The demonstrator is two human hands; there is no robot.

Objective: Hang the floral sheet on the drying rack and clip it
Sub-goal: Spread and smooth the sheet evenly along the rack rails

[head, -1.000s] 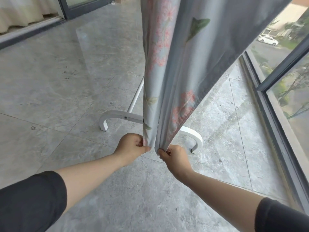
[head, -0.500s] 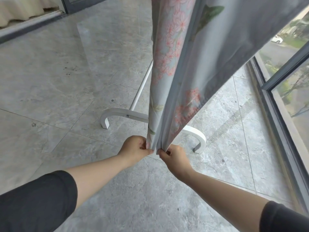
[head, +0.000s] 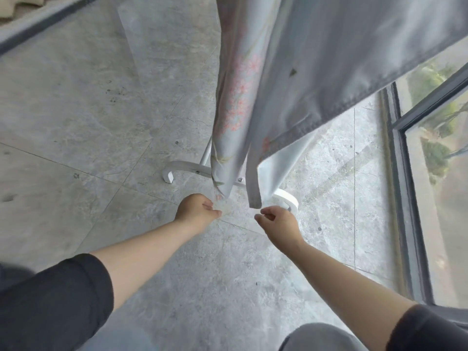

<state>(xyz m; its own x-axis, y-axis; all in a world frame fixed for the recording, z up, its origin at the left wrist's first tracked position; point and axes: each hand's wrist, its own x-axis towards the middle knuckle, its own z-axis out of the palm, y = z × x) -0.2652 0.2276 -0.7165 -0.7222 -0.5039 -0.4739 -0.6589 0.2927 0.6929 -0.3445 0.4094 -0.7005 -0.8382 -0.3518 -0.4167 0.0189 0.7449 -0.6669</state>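
Observation:
The floral sheet, grey-blue with pink blossoms, hangs down from above the frame in two layers; its two bottom corners dangle free just above the floor. The white drying rack's curved foot and part of its upright pole show behind the sheet. My left hand is just below the left corner, fingers loosely curled, holding nothing. My right hand is just below the right corner, fingers apart and empty. The rack's top bar and any clips are out of view.
Grey stone floor tiles spread to the left and front. A dark-framed floor-to-ceiling window runs along the right side. A sliding-door track crosses the far left corner. My knees show at the bottom edge.
Both hands have let go of the sheet's bottom corners and dropped slightly apart. The two corners now hang free and separated. The view has tilted further down.

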